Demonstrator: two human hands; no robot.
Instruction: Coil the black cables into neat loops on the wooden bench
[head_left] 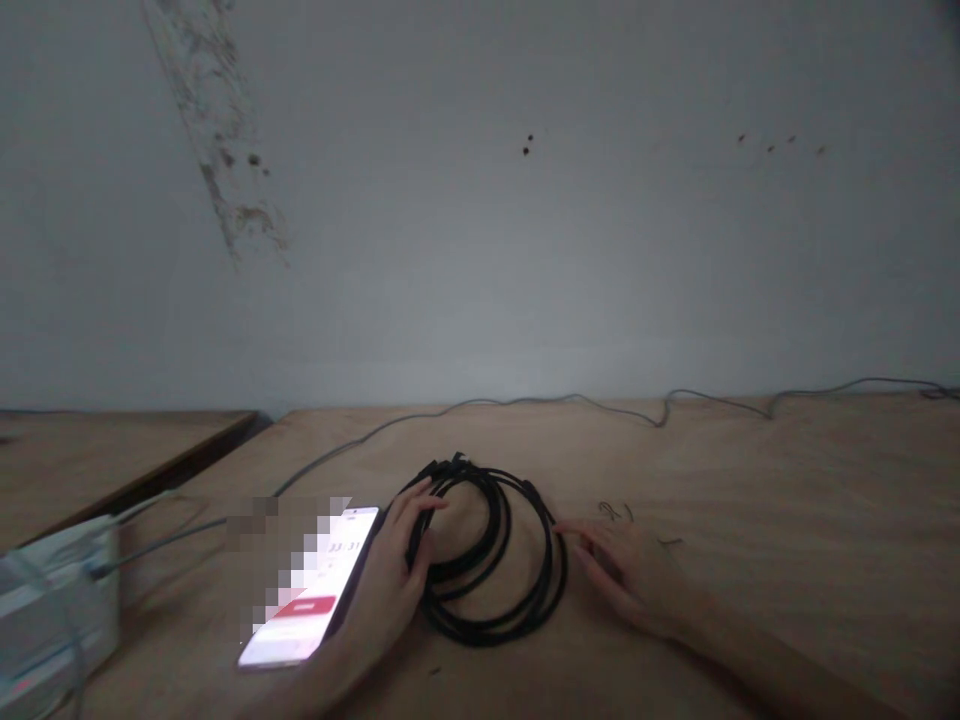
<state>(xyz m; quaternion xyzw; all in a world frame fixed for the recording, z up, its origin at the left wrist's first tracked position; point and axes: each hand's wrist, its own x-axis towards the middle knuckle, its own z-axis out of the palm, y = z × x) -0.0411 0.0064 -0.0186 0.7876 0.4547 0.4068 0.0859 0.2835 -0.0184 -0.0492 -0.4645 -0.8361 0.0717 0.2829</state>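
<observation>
A black cable [501,630] lies in loose round coils on the wooden table. Its upper end, near some connectors [459,461], is bunched more tightly. My left hand [396,555] rests over the left side of the coils, with the thumb and fingers apart and the strands showing between them. At the right edge of the coils, my right hand [626,568] reaches in with its index fingertip touching the outer strand. The thumb of that hand stands away from the index finger; its other fingers are partly hidden.
A lit phone [322,590] lies just left of my left hand. A white box-like thing [60,610] with a cord stands at the far left. A thin grey wire [525,401] runs along the wall [480,250]. Small dark scraps [615,511] lie beyond my right hand.
</observation>
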